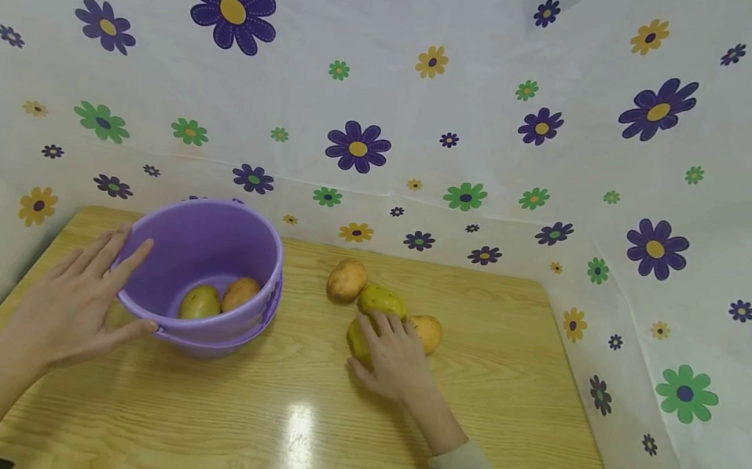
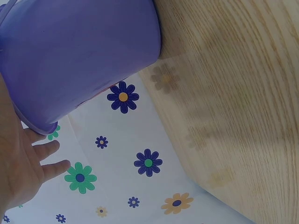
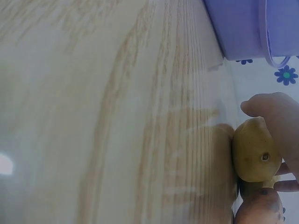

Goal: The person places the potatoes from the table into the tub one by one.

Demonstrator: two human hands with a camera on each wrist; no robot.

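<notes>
A purple bucket (image 1: 205, 232) stands on the left of the table. Inside it lie a yellow-green fruit (image 1: 200, 303) and a brown potato (image 1: 241, 296). My left hand (image 1: 78, 298) rests against the bucket's left rim, its fingers fairly straight and spread. To the right of the bucket, my right hand (image 1: 396, 356) grips a yellow-green oval fruit (image 1: 358, 343), partly hidden under the fingers. In the right wrist view this fruit (image 3: 254, 151) shows a small dark stem scar, with the thumb curved over it.
Around the right hand lie a second yellow-green fruit (image 1: 382, 299), a brown potato (image 1: 347, 280) behind on the left and another potato (image 1: 425, 333) on the right. The wooden table (image 1: 215, 427) is backed by a white flowered cloth (image 1: 344, 40).
</notes>
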